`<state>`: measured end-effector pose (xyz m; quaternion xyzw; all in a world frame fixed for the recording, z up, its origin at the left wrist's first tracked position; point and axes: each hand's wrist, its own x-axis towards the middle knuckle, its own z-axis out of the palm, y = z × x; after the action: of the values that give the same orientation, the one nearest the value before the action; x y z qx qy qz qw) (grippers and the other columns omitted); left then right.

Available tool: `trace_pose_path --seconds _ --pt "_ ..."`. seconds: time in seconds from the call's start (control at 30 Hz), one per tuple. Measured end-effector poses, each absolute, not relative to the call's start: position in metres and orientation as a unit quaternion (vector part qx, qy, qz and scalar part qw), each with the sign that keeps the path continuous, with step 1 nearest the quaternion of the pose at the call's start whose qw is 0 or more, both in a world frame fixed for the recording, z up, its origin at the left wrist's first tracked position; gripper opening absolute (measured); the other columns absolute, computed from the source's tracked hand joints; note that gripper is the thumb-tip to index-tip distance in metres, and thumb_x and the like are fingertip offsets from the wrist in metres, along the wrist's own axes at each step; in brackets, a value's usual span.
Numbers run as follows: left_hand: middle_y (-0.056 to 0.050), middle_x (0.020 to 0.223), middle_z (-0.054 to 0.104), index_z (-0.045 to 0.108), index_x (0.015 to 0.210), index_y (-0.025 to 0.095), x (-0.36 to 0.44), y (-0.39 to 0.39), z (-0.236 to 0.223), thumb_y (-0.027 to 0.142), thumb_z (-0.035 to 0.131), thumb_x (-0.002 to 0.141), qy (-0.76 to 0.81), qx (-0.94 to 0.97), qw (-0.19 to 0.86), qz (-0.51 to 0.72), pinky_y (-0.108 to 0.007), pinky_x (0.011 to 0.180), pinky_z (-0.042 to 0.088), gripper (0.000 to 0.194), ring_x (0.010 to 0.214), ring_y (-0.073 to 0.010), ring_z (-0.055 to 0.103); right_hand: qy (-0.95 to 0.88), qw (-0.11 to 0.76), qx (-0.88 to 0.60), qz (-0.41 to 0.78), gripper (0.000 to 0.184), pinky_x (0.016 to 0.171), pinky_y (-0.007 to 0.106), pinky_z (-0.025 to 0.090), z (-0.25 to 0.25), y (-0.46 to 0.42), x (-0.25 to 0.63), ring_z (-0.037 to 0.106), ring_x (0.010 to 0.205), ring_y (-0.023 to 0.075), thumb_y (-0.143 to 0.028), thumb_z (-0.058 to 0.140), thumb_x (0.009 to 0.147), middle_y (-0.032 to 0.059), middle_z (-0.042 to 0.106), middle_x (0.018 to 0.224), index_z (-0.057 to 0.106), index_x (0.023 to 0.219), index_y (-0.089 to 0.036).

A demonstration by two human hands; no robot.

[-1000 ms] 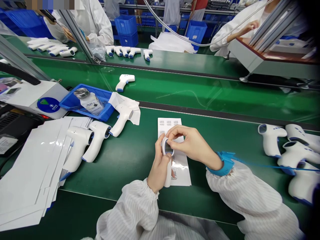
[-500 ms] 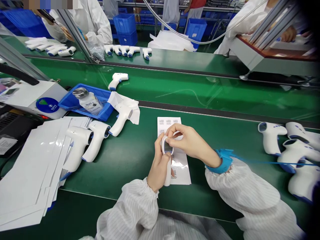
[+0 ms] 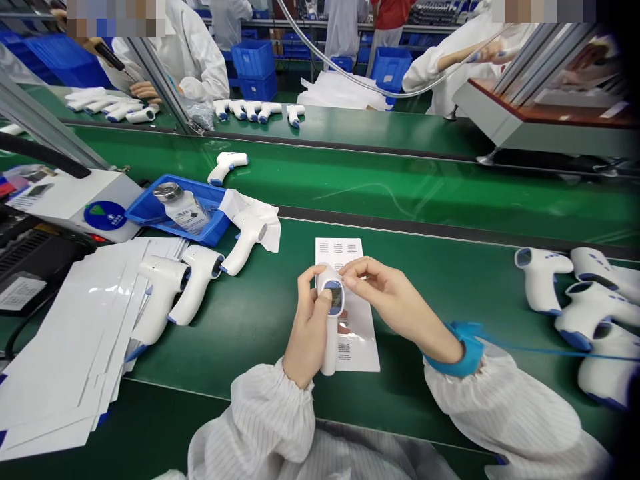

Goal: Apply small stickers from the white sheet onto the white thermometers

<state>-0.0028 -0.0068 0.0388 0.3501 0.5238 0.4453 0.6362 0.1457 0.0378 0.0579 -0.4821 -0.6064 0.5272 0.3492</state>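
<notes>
My left hand is wrapped round the handle of a white forehead thermometer, held upright with its small screen facing me. My right hand pinches at the right edge of that screen with thumb and forefinger; whatever lies between the fingertips is too small to name. A blue wrist strap with a cord sits on my right wrist. Under both hands a white label sheet lies flat on the green bench.
Three white thermometers lie at the left beside white sheets. A blue tray holds a bottle. More thermometers lie at the right. One thermometer rides the conveyor. Other people in white coats work across the belt.
My right fingers slid from the top of the thermometer's screen to its right edge, uncovering the display. The thermometer on the conveyor moved left. The view shifted slightly.
</notes>
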Motion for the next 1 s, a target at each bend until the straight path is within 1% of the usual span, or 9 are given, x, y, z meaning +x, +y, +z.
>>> trace_pose_path --seconds 0.07,0.13,0.27,0.4,0.5,0.67,0.8,0.9,1.0 --pt "-0.003 0.116 0.057 0.039 0.124 0.034 -0.001 -0.009 0.044 0.044 0.044 0.095 0.528 0.365 0.622 0.449 -0.027 0.065 0.056 0.031 0.084 -0.0158 0.062 -0.624 0.367 -0.496 0.48 0.015 0.08 0.031 0.049 0.062 0.031 0.144 0.061 0.091 0.0169 -0.033 0.064 0.084 0.0025 0.062 0.097 0.063 0.076 -0.021" --pt "-0.004 0.121 0.055 0.039 0.125 0.034 0.0 -0.011 0.047 0.043 0.044 0.095 0.538 0.379 0.606 0.447 -0.028 0.068 0.055 0.031 0.089 -0.0163 0.061 -0.647 0.375 -0.504 0.431 0.014 0.079 0.029 0.049 0.067 0.026 0.142 0.061 0.091 0.0163 -0.028 0.066 0.083 0.0023 0.061 0.097 0.063 0.072 -0.021" --pt "-0.001 0.101 0.059 0.038 0.126 0.033 0.001 -0.013 0.049 0.042 0.043 0.096 0.556 0.407 0.569 0.449 -0.026 0.071 0.052 0.032 0.081 -0.0136 0.059 -0.695 0.379 -0.479 0.379 0.016 0.074 0.028 0.049 0.076 0.016 0.139 0.062 0.081 0.0148 -0.022 0.065 0.084 0.0004 0.063 0.084 0.058 0.069 -0.022" --pt "0.001 0.094 0.059 0.039 0.126 0.033 0.001 -0.014 0.047 0.042 0.044 0.096 0.551 0.412 0.562 0.458 -0.024 0.071 0.05 0.032 0.075 -0.0115 0.058 -0.695 0.321 -0.522 0.376 0.006 0.063 0.028 0.049 0.08 0.005 0.137 0.066 0.071 0.0151 -0.028 0.06 0.088 -0.0015 0.069 0.079 0.055 0.088 -0.024" --pt "0.0 0.099 0.06 0.038 0.127 0.034 0.001 -0.014 0.047 0.042 0.044 0.096 0.542 0.396 0.579 0.464 -0.024 0.072 0.05 0.033 0.077 -0.0114 0.06 -0.656 0.301 -0.53 0.445 0.018 0.06 0.027 0.05 0.08 0.004 0.136 0.07 0.072 0.0164 -0.025 0.061 0.086 -0.0025 0.071 0.08 0.049 0.1 -0.027" --pt "0.0 0.092 0.061 0.039 0.128 0.031 -0.002 -0.011 0.05 0.044 0.044 0.095 0.54 0.351 0.613 0.457 -0.027 0.075 0.052 0.035 0.081 -0.0135 0.062 -0.483 0.316 -0.466 0.67 0.029 0.056 0.026 0.053 0.079 0.018 0.137 0.067 0.055 0.0138 -0.028 0.068 0.079 -0.0057 0.067 0.065 0.043 0.093 -0.024" --pt "-0.002 0.098 0.06 0.034 0.13 0.033 -0.007 -0.009 0.055 0.043 0.048 0.093 0.475 0.288 0.705 0.441 -0.028 0.061 0.054 0.041 0.069 -0.0135 0.06 -0.487 0.341 -0.468 0.654 0.023 0.053 0.025 0.051 0.076 0.025 0.142 0.06 0.05 0.0112 -0.034 0.064 0.084 -0.0056 0.063 0.061 0.047 0.095 -0.023" --pt "-0.002 0.102 0.056 0.03 0.133 0.036 -0.01 -0.01 0.06 0.03 0.053 0.088 0.444 0.271 0.738 0.429 -0.028 0.059 0.054 0.051 0.071 -0.013 0.057 -0.547 0.4 -0.489 0.55 0.017 0.063 0.028 0.053 0.074 0.025 0.144 0.063 0.067 0.0134 -0.032 0.064 0.084 -0.0011 0.063 0.078 0.053 0.093 -0.022" --pt "0.0 0.105 0.053 0.032 0.133 0.037 -0.011 -0.014 0.064 0.019 0.058 0.08 0.432 0.287 0.74 0.429 -0.027 0.061 0.053 0.062 0.069 -0.0107 0.054 -0.646 0.401 -0.463 0.455 0.023 0.089 0.037 0.052 0.073 0.022 0.141 0.06 0.103 0.0203 -0.026 0.067 0.081 0.0048 0.061 0.11 0.057 0.102 -0.024"
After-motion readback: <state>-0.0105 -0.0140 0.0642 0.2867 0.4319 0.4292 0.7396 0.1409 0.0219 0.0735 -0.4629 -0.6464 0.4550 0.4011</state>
